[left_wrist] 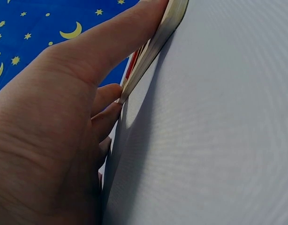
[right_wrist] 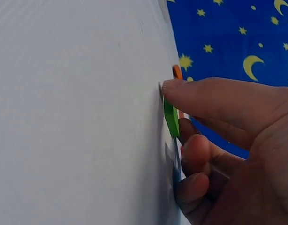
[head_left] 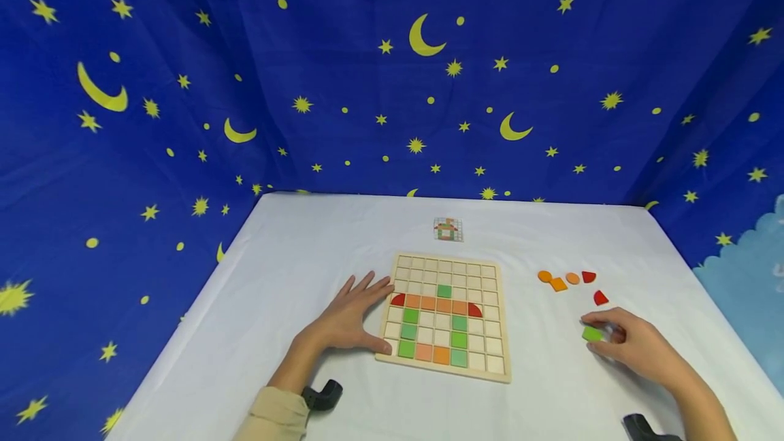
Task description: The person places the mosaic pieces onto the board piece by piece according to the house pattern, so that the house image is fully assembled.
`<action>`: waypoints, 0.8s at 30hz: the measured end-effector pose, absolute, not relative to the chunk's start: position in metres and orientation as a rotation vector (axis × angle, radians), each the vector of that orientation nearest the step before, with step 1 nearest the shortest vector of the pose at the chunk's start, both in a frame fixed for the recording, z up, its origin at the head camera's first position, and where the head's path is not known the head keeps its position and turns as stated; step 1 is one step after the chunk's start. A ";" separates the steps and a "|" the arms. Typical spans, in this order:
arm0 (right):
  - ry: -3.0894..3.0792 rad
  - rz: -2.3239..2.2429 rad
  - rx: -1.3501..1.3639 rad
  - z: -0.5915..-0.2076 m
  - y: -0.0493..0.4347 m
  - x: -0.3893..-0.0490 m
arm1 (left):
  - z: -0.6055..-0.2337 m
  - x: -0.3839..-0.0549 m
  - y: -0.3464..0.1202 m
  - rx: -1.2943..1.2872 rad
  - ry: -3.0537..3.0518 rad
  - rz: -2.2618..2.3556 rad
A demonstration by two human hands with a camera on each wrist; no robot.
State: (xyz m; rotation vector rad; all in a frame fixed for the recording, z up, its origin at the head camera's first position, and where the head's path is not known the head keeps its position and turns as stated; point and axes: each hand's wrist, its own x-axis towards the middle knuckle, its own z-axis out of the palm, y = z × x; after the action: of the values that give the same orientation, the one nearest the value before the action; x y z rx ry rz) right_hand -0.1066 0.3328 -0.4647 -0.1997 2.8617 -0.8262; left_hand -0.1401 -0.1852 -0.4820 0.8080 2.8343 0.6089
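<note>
My left hand [head_left: 346,318] is spread along the left edge of a square wooden grid board [head_left: 475,269]. Its thumb lies on the near left corner, and the fingertips touch the side farther up, fingers fairly straight. In the left wrist view the board's edge [left_wrist: 153,51] runs beside the thumb. Green, orange and red tiles fill some cells, with red quarter-round tiles at both ends of an orange row. To the board's right, my right hand [head_left: 637,346] pinches a green square tile [head_left: 592,333] between thumb and fingers, low over the white tabletop; the right wrist view shows this tile [right_wrist: 170,117] edge-on.
Beyond the right hand lie loose tiles: an orange round [head_left: 544,276], an orange square [head_left: 558,284], a lighter round [head_left: 572,278] and two red quarter-rounds [head_left: 601,298]. A small pattern card [head_left: 448,229] lies behind the board. Blue star-printed cloth [head_left: 367,73] encloses the table.
</note>
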 end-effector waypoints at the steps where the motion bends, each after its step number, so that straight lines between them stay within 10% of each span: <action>1: 2.853 -0.824 -0.191 -0.464 0.334 -0.106 | -0.482 -0.140 -0.185 0.811 2.835 0.612; 24: 2.845 -0.850 -0.314 -0.466 0.316 -0.118 | -0.483 -0.141 -0.187 0.814 2.843 0.603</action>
State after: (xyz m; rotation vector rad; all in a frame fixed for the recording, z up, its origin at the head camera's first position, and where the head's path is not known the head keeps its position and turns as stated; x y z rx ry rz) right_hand -0.1182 0.3158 -0.4657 -0.3143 2.8450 -0.8505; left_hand -0.1411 -0.1866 -0.4835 0.8138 2.8426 0.6026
